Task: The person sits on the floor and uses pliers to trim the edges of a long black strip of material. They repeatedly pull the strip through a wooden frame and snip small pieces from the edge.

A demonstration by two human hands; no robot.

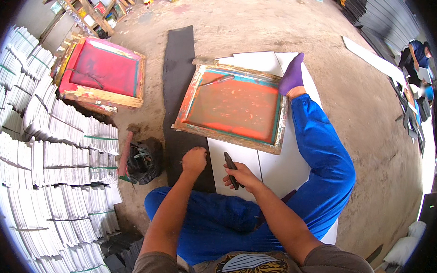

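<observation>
Concrete floor [369,130]; right hand [243,176] in grip round part-hidden black tool [229,161], left hand [195,161], palm unseen, grip unclear.

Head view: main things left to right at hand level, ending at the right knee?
Bundled white stacks → black plastic bag → left hand → right hand holding a black tool → right knee in blue trousers.

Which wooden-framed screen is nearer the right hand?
The rectangular orange-brown wooden-framed screen, beyond the right hand; the red wooden-framed screen lies farther left.
</observation>
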